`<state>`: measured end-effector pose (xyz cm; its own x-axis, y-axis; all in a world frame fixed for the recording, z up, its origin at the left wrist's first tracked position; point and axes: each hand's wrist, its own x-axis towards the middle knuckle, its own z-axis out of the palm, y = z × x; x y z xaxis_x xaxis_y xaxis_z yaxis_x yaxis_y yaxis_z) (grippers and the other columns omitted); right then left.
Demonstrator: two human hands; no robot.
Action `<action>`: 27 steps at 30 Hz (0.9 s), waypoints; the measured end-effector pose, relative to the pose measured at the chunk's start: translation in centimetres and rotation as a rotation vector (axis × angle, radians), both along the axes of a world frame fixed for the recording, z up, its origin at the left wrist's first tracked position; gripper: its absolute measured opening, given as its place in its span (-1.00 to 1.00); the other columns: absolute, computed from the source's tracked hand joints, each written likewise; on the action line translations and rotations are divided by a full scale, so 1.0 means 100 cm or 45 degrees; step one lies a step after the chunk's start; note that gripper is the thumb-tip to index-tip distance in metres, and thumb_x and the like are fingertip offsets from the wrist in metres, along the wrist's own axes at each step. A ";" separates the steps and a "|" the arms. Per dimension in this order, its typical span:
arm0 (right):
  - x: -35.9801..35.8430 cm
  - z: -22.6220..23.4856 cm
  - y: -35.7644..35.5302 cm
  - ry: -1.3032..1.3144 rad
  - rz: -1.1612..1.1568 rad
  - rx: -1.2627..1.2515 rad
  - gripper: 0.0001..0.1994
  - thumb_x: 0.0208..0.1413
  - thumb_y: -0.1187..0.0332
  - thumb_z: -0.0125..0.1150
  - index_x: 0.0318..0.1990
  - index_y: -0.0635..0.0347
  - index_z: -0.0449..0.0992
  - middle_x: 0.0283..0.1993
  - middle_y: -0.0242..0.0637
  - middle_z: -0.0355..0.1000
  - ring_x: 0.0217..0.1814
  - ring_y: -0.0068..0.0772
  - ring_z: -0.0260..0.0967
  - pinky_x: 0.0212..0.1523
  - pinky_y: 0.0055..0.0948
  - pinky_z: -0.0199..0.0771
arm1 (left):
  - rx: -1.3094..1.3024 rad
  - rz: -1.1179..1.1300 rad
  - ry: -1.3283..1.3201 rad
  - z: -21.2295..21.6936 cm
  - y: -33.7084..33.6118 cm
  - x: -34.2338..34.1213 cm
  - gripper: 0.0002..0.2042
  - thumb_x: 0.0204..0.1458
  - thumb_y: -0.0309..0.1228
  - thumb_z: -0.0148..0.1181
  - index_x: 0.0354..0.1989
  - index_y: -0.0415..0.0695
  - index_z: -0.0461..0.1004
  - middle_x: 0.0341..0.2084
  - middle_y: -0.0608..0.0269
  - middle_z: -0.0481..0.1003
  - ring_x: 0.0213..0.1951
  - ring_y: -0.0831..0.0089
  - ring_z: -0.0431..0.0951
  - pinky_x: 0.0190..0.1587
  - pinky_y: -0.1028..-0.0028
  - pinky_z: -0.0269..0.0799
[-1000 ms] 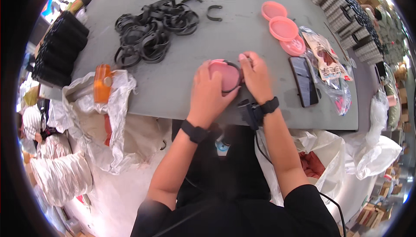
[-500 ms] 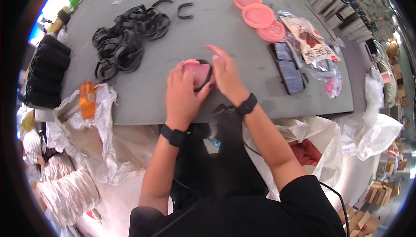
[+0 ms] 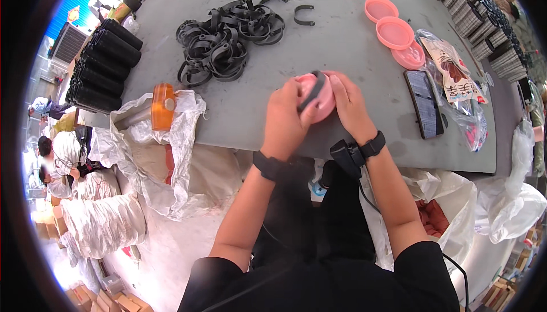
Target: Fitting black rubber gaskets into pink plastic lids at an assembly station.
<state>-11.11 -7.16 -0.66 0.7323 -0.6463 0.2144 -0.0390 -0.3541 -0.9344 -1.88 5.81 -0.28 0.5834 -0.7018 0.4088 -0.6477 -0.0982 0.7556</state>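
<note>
Both of my hands are at a pink round piece (image 3: 326, 104) just above the near part of the grey table. A dark grey curved handle strap (image 3: 311, 94) lies across the piece's face. My left hand (image 3: 286, 115) grips its left side, with the thumb by the strap's lower end. On the other side my right hand (image 3: 352, 107) closes around the right edge, fingers near the strap's upper end. How the strap's ends meet the piece is hidden by my fingers. Further off to the left sits a pile of similar dark straps (image 3: 219, 44), with one loose strap (image 3: 303, 15) beside it.
Pink round lids (image 3: 395, 33) overlap at the right, near a phone (image 3: 423, 105) and a plastic bag with a food pouch (image 3: 453, 70). An orange object (image 3: 163, 107) rests on a white sack (image 3: 191, 119). Black cylinders (image 3: 105, 64) stand left; another sack (image 3: 450, 195) holds dark red pieces.
My view has turned, so the table's contents sit further right. My right hand, its fingers apart before, now clasps the pink piece. The strap, earlier along the right edge, now crosses its face.
</note>
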 end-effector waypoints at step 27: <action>-0.027 -0.010 -0.010 0.062 -0.390 -0.093 -0.61 0.29 0.15 -0.11 0.03 0.26 0.44 -0.01 -0.13 0.43 0.10 -0.24 0.32 0.18 -0.19 0.19 | -0.244 0.196 0.494 -0.007 0.002 0.002 -0.75 0.25 -0.35 -0.14 -0.02 -0.23 0.35 -0.29 0.03 0.56 -0.16 0.10 0.56 0.00 0.25 0.38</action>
<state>-13.80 -8.16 -1.65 0.5167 -0.8224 0.2381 -0.1982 -0.3854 -0.9012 -1.72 6.02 -1.00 0.8103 -0.5282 0.2537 -0.3022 -0.0057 0.9532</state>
